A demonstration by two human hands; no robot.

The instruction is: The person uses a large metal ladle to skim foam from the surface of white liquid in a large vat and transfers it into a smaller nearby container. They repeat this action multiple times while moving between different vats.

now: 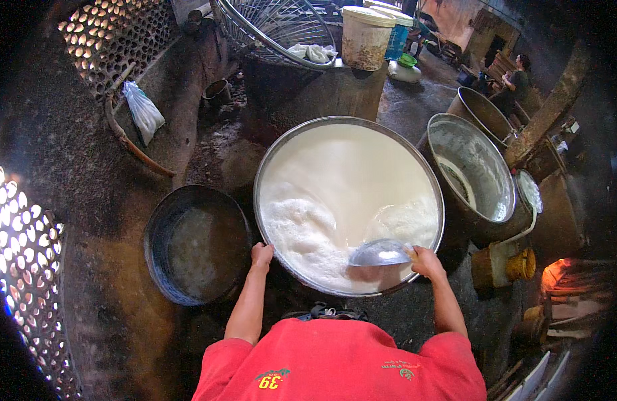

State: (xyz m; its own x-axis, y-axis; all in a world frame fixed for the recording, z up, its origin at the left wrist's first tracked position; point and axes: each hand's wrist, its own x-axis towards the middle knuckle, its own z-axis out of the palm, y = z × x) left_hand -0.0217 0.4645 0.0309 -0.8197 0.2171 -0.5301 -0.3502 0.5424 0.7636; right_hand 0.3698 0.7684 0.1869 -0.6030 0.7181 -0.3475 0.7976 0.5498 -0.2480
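A wide round metal vat (348, 154) full of creamy white liquid stands before me, with white foam (295, 224) along its near side. My left hand (261, 256) is closed on the vat's near-left rim. My right hand (425, 262) grips a shiny metal scoop (378, 252), whose bowl sits at the foamy surface inside the near-right part of the vat. To the left stands a dark round basin (198, 250) with murky contents. A deep metal pot (472, 174) stands to the right of the vat.
Behind are a concrete block (308, 97), lidded buckets (368, 37) and a wire basket (265, 33). A white bag (141, 110) hangs at left. At right are another pot (485, 110), a wooden post (549, 107), a yellow container (519, 264) and a fire (556, 274). A seated person (512, 83) is farther back.
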